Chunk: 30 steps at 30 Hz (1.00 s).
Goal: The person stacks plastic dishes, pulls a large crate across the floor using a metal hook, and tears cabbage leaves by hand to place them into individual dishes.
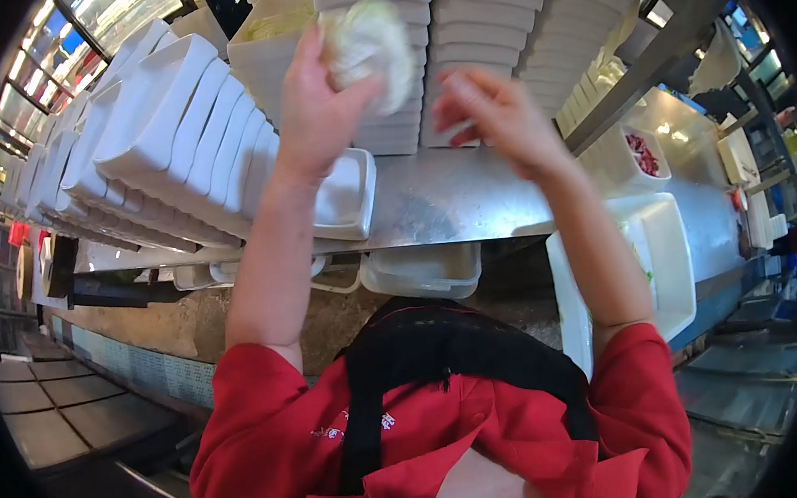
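Note:
My left hand point(321, 108) is raised at the upper middle, its fingers and thumb round a pale green and white piece of leafy vegetable point(373, 54). The vegetable is blurred and hangs in front of a tall stack of white containers point(409, 125). To its right, my right hand point(481, 107) is lifted above the metal counter point(450, 196), apart from the vegetable. Its fingers are bent and blurred, and whether anything is between them cannot be made out. Below my left hand, a shallow white tray point(345, 193) lies on the counter.
Leaning stacks of white trays point(157, 113) fill the left side. A slanted metal bar point(652, 65) crosses the upper right, near a container of dark red pieces point(645, 153). A large white tub point(668, 251) stands beside my right forearm. Clear bins point(423, 270) sit below the counter edge.

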Each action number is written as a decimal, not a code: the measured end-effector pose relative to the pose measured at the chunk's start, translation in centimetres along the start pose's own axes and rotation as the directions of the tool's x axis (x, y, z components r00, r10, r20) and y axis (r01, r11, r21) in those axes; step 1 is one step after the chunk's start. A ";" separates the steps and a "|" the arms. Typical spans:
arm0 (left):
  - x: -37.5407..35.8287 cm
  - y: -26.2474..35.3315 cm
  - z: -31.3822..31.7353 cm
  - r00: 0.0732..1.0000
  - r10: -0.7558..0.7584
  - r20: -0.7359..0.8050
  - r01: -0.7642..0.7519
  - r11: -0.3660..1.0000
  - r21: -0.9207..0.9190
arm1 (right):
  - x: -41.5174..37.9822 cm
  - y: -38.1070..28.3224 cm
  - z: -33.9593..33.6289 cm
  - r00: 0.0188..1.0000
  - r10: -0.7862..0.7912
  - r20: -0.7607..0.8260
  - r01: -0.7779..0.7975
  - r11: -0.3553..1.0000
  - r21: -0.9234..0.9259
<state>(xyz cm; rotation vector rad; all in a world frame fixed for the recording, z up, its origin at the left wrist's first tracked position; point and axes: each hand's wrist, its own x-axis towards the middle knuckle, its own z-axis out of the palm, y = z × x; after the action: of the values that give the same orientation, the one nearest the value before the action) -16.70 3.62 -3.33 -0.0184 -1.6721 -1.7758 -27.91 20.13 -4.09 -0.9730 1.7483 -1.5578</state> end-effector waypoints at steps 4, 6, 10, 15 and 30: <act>-2.3 -13.1 -9.3 0.897 -0.401 -0.188 0.443 0.802 0.401 | 2.8 14.1 6.3 0.983 0.134 -0.124 -0.160 0.958 -0.238; -4.6 -15.7 -10.7 0.811 -0.514 -0.278 0.578 0.636 0.511 | 2.4 16.0 10.6 0.989 -0.129 -0.075 0.068 0.839 -0.540; -6.9 -16.8 -11.5 0.813 -0.495 -0.306 0.554 0.498 0.667 | 2.2 18.2 16.4 0.921 -0.319 0.223 0.380 0.618 -0.688; -6.8 -15.5 -10.4 0.863 -0.442 -0.245 0.350 0.173 0.921 | 2.6 19.3 18.8 0.874 -0.271 0.404 0.465 0.218 -0.858; 3.0 -4.1 -6.5 0.863 0.495 0.103 -0.238 0.218 0.946 | -10.9 -9.9 -1.9 0.810 -0.509 0.291 0.451 0.223 -0.864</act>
<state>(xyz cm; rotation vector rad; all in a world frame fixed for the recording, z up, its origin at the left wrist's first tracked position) -18.15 -3.79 -6.70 0.2816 -2.0591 -0.1807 -22.12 29.79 5.62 -2.2310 2.5593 -0.7133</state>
